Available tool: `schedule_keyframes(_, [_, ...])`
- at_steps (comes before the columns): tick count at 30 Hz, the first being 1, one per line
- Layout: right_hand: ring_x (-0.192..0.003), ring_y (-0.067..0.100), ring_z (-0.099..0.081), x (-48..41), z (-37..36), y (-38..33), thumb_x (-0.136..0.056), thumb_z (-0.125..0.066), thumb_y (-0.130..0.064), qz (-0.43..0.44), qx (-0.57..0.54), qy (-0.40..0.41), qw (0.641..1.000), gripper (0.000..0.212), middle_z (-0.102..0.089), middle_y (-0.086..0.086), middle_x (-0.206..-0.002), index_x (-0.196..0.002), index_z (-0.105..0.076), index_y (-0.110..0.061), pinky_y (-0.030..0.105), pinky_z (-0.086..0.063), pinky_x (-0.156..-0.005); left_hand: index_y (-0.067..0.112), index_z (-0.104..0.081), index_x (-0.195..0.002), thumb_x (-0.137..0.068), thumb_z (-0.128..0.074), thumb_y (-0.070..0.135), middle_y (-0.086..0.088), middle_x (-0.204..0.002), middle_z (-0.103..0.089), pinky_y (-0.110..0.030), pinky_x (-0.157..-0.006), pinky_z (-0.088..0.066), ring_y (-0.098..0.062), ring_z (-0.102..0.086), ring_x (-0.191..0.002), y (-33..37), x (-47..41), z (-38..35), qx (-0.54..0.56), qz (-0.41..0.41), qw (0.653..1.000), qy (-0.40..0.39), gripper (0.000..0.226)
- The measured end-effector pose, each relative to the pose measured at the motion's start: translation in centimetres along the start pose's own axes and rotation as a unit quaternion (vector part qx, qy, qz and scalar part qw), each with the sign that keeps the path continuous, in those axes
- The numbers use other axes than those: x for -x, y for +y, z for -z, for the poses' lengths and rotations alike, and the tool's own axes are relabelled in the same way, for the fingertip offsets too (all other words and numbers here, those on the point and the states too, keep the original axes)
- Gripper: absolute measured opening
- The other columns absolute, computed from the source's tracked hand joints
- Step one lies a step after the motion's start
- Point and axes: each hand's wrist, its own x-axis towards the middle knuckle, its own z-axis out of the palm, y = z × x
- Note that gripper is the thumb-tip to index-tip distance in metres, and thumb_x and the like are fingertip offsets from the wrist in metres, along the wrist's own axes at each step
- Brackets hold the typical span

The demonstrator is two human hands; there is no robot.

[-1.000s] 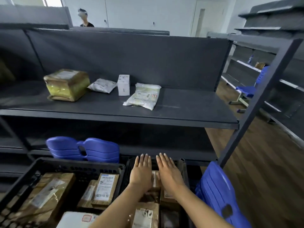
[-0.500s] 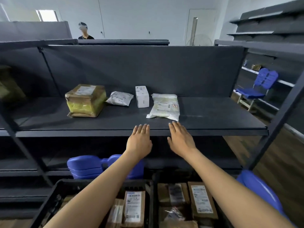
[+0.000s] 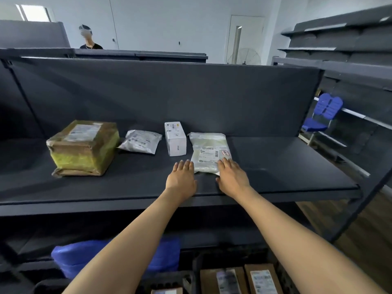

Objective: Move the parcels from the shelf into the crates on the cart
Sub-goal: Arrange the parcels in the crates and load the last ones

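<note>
Right hand (image 3: 232, 178) risen onto pouch (image 3: 209, 149), left hand (image 3: 181, 179) beside, crate (image 3: 192, 279) holding boxes (image 3: 262, 280)

Left hand (image 3: 181, 179), right hand (image 3: 232, 177) outstretched, flat

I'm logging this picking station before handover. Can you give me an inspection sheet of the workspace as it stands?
Surface: dark shelf, four parcels in a row on it.
Job's things: taped brown box at left; grey mailer; white box upright; plastic-bag parcel lying flat; crate below holds labelled cartons.
Clutter: blue plastic item under the shelf.
Hands: left hand open, beside the plastic-bag parcel; right hand open, fingertips on its near corner.
Cables: nothing seen.
Surroundings: blue chair, fan, a person behind the shelving.
</note>
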Motion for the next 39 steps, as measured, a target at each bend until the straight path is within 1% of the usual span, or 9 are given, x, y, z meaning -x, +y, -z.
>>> schedule_keyframes(12, [-0.126, 0.025, -0.048, -3.0, -2.5, 1.5, -0.096, -0.042, -0.011, 0.029, 0.008, 0.023, 0.999, 0.041, -0.052, 0.008, -0.137, -0.137, -0.042, -0.009, 0.036, -0.045, -0.098, 0.011, -0.012, -0.154, -0.101, -0.035, 0.014, -0.003, -0.162, -0.011, -0.034, -0.115, -0.026, -0.019, -0.008, -0.150, 0.5, -5.7, -2.6, 0.083, 0.003, 0.996, 0.025, 0.057])
schedule_keyframes(18, [-0.116, 0.026, -0.056, -1.7, -0.5, 1.6, -0.094, -0.048, -0.008, 0.036, -0.001, 0.130, 0.991, 0.034, -0.062, 0.007, -0.124, -0.128, -0.055, -0.010, 0.035, -0.049, -0.087, 0.018, -0.018, -0.153, -0.097, -0.047, 0.020, 0.000, -0.161, -0.016, -0.039, -0.111, -0.035, -0.019, -0.014, -0.149, 0.8, -4.3, -1.1, 0.106, -0.027, 0.993, 0.051, 0.063])
schedule_keyframes(23, [-0.096, 0.029, -0.069, 1.4, 2.9, 1.3, -0.078, -0.070, 0.001, 0.059, -0.017, 0.266, 0.962, 0.026, -0.073, 0.010, -0.100, -0.103, -0.071, -0.004, 0.035, -0.057, -0.071, 0.022, -0.027, -0.151, -0.089, -0.053, 0.018, 0.004, -0.158, -0.027, -0.034, -0.107, -0.038, -0.015, -0.024, -0.146, 2.1, -1.7, 1.9, 0.127, -0.075, 0.983, 0.110, 0.067])
schedule_keyframes(26, [-0.105, 0.028, -0.068, 4.1, 5.2, 1.1, -0.080, -0.072, -0.002, 0.071, -0.019, 0.299, 0.951, 0.026, -0.072, 0.009, -0.106, -0.105, -0.071, -0.004, 0.035, -0.056, -0.081, 0.021, -0.032, -0.149, -0.091, -0.049, 0.010, 0.005, -0.156, -0.033, -0.034, -0.101, -0.043, -0.013, -0.031, -0.143, 2.8, 1.3, 3.7, 0.135, -0.087, 0.974, 0.158, 0.062])
schedule_keyframes(30, [-0.122, 0.027, -0.058, 9.1, 7.5, 0.3, -0.088, -0.066, -0.011, 0.076, -0.061, 0.260, 0.961, 0.034, -0.065, 0.011, -0.125, -0.122, -0.064, -0.005, 0.042, -0.054, -0.093, 0.012, -0.045, -0.143, -0.088, -0.052, -0.004, 0.000, -0.149, -0.045, -0.041, -0.097, -0.050, -0.018, -0.038, -0.140, 3.4, 6.2, 5.3, 0.159, -0.119, 0.952, 0.234, 0.058])
schedule_keyframes(33, [-0.140, 0.008, -0.034, 12.9, 8.6, 0.8, -0.092, -0.057, -0.041, 0.080, -0.141, 0.193, 0.968, 0.054, -0.042, -0.007, -0.149, -0.141, -0.047, -0.020, 0.025, -0.037, -0.108, 0.007, -0.055, -0.135, -0.078, -0.061, -0.014, -0.005, -0.140, -0.054, -0.041, -0.091, -0.055, -0.027, -0.049, -0.132, 3.4, 10.0, 6.0, 0.142, -0.150, 0.933, 0.294, 0.061])
schedule_keyframes(36, [-0.129, -0.023, -0.026, 16.6, 9.6, 1.7, -0.077, -0.048, -0.077, 0.010, -0.410, 0.154, 0.899, 0.076, -0.032, -0.040, -0.139, -0.143, -0.039, -0.040, 0.003, -0.029, -0.100, 0.001, -0.062, -0.126, -0.068, -0.067, -0.023, -0.009, -0.131, -0.061, -0.041, -0.095, -0.053, -0.031, -0.057, -0.124, 3.2, 13.7, 5.7, 0.120, -0.157, 0.911, 0.362, 0.063])
schedule_keyframes(37, [-0.123, -0.025, -0.032, 17.5, 9.7, 1.9, -0.072, -0.046, -0.084, -0.037, -0.495, 0.151, 0.855, 0.079, -0.037, -0.043, -0.133, -0.140, -0.040, -0.044, 0.005, -0.033, -0.096, 0.000, -0.062, -0.126, -0.067, -0.066, -0.025, -0.009, -0.131, -0.061, -0.041, -0.101, -0.049, -0.030, -0.056, -0.124, 3.1, 14.9, 5.3, 0.112, -0.161, 0.903, 0.382, 0.064])
schedule_keyframes(39, [-0.119, -0.011, -0.049, 18.5, 9.5, 1.9, -0.066, -0.052, -0.084, -0.113, -0.645, 0.117, 0.747, 0.081, -0.052, -0.027, -0.133, -0.134, -0.047, -0.041, 0.019, -0.040, -0.099, 0.002, -0.060, -0.128, -0.073, -0.060, -0.024, -0.009, -0.134, -0.058, -0.041, -0.109, -0.040, -0.028, -0.053, -0.128, 3.1, 17.2, 4.5, 0.102, -0.173, 0.887, 0.415, 0.061])
